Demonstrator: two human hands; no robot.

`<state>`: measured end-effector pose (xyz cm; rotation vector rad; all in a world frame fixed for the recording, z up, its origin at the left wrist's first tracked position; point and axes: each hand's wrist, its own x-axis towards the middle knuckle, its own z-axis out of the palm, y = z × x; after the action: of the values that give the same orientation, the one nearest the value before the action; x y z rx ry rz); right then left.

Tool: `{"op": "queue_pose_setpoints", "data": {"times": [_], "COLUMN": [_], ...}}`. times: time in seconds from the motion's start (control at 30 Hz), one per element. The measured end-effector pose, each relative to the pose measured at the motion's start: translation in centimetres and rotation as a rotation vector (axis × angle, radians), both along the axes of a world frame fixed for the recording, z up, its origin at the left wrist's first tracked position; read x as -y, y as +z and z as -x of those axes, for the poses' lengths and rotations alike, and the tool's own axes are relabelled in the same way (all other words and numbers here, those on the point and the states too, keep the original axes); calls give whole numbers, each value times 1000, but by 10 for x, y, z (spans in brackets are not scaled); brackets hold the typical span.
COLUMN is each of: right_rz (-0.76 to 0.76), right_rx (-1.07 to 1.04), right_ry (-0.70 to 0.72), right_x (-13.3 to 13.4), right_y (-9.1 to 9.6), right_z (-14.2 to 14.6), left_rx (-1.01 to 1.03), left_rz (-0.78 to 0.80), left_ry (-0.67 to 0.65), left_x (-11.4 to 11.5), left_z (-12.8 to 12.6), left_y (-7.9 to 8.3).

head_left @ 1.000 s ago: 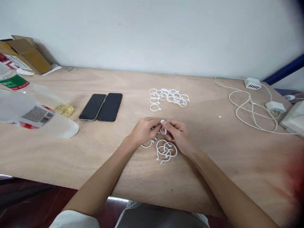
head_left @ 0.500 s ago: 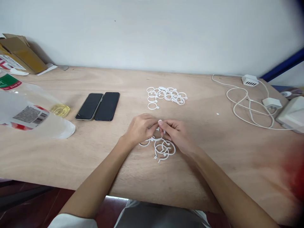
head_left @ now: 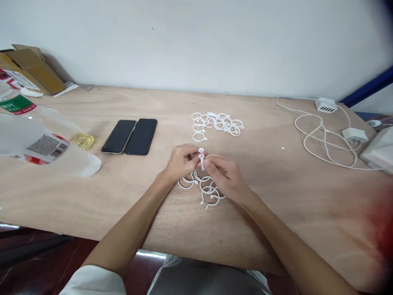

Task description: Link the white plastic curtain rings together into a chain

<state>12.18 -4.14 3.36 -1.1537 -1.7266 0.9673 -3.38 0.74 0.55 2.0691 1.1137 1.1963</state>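
Observation:
My left hand [head_left: 181, 162] and my right hand [head_left: 223, 177] meet at the middle of the wooden table [head_left: 153, 196], fingers pinched together on one small white plastic ring [head_left: 201, 157] held upright between them. Just below my hands lies a small cluster of opened white rings [head_left: 206, 189]. Farther back on the table sits a pile of several closed white rings [head_left: 216, 123].
Two dark phones [head_left: 130, 136] lie side by side to the left. A clear plastic bottle [head_left: 39, 141] lies on its side at far left, a cardboard box [head_left: 27, 69] behind it. White chargers and cable [head_left: 325, 131] are spread at right.
My hands have turned the ring so that it now stands upright between my fingertips. The cluster of rings below them has shifted slightly.

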Motion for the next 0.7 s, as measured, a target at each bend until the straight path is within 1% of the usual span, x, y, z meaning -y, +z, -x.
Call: {"op": "queue_pose_setpoints", "data": {"times": [0.03,0.1,0.13,0.17,0.2,0.27,0.37,0.43,0.47,0.57,0.63,0.7], "right_rz": [-35,-84,-92,-91,-82,-76,-100,-118,-129,-139,-83,17], "right_rx": [12,69,111,161,207,310,449,473,461,374,277,134], "right_ry": [-56,-222,-307,-362,-371,-332,-254,-228,-223,-230,-242,-247], "right_x": [-5,-22,-32,-44,-56,-78,-95,-93,-89,-71,-59,-51], "right_y": [0,-3,-6,-11,-16,-28,-38,-37,-34,-20,-11,-7], "right_z": [-3,-9,-12,-14,-15,-14,-10,-6,-4,-1,1,0], "left_rx": [11,34,44,52,57,68,83,63,38,-44,-65,-50], "left_rz": [27,88,110,119,112,59,-21,-49,-65,-129,-196,-264], "left_ry": [-23,-84,-112,-134,-146,-129,-2,97,123,112,112,136], "left_x": [0,0,0,0,-1,-3,-6,-7,-7,-5,-3,-1], "left_z": [-1,-1,-1,-1,-1,1,3,3,2,1,0,0], "left_y": [0,-1,-2,-3,-4,-6,-8,-9,-9,-9,-9,-8]}}
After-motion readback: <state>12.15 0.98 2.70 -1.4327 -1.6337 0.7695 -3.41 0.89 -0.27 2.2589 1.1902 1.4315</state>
